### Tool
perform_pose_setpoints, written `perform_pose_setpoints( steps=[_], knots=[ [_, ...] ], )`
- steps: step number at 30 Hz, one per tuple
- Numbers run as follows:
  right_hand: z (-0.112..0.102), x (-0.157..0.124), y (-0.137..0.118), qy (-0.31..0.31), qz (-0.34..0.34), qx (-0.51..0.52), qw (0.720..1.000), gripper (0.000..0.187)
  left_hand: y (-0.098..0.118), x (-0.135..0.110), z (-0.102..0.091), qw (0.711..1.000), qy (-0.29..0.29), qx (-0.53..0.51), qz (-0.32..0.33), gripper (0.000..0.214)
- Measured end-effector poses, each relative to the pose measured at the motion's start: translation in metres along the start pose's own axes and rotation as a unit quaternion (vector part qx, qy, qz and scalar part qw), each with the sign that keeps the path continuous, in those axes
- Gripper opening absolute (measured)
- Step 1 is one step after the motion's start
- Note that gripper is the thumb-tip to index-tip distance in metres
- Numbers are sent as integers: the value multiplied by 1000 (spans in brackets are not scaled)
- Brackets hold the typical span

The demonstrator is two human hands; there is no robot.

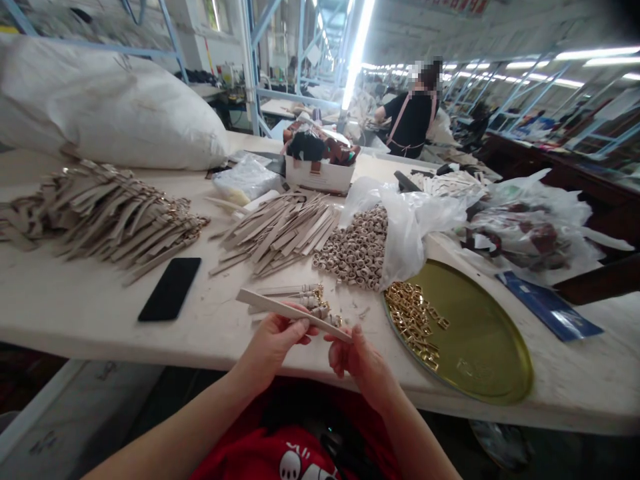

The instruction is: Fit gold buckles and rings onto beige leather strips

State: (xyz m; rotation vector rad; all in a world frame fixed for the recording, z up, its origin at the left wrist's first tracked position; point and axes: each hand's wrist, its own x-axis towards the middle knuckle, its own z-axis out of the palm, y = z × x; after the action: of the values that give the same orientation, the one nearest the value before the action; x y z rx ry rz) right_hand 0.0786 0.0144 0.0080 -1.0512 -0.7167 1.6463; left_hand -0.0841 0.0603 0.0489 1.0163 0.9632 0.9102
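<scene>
A flat beige strap is held slantwise above the table edge. My left hand pinches it near its middle, thumb on top. The fingers of my right hand close on its right end. Just behind the hands lie several straps with gold buckles. Farther back is a pile of plain beige straps. Beside that pile, small beige loops spill from a clear plastic bag. Gold buckles are heaped on the left side of a round gold-coloured tray, right of my right hand.
A black phone lies at left, in front of a heap of buckled straps. Behind are a big white sack and a filled white box. At right are a blue packet and plastic bags. Another person stands beyond.
</scene>
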Motion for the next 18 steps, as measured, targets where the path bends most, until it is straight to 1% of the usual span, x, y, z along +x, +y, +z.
perform_pose_setpoints(
  steps=[2,3,4,5,6,8,9,10,12,13,14,15,16,17,18],
  knots=[
    [-4,2,-1,47,14,54,997,35,-2,-2,-2,997,-49,46,40,15],
    [-7,4,-2,78,18,78,994,29,-3,-4,-2,993,-84,69,52,12],
    [-10,7,-4,104,19,91,990,27,-6,-6,-2,989,-117,79,50,11],
    [-12,9,-5,121,19,93,988,28,-9,-8,-2,986,-148,71,26,10],
    [-14,12,-5,130,16,81,988,29,-11,-9,-1,984,-170,46,-19,12],
    [-16,17,-6,134,1,24,991,29,-17,-10,1,973,-184,-31,-134,22],
    [-15,20,-6,130,-9,-15,991,28,-19,-9,3,964,-184,-62,-181,28],
    [-14,24,-6,122,-20,-57,991,27,-21,-7,6,955,-190,-77,-216,32],
    [-15,35,-9,109,-48,-147,982,26,-23,-1,10,950,-189,-64,-242,32],
    [-16,42,-11,113,-72,-201,970,26,-23,2,12,952,-180,-50,-243,28],
    [-19,51,-14,127,-103,-265,950,27,-23,5,13,956,-162,-40,-241,25],
    [-22,62,-18,148,-140,-340,918,27,-23,8,14,960,-140,-36,-239,23],
    [-26,73,-22,173,-175,-419,874,26,-22,10,14,963,-120,-37,-237,23],
    [-30,84,-26,192,-196,-496,824,24,-22,12,13,965,-107,-42,-235,24],
    [-33,95,-30,202,-200,-565,774,22,-21,14,13,966,-98,-47,-234,24]
  ],
)
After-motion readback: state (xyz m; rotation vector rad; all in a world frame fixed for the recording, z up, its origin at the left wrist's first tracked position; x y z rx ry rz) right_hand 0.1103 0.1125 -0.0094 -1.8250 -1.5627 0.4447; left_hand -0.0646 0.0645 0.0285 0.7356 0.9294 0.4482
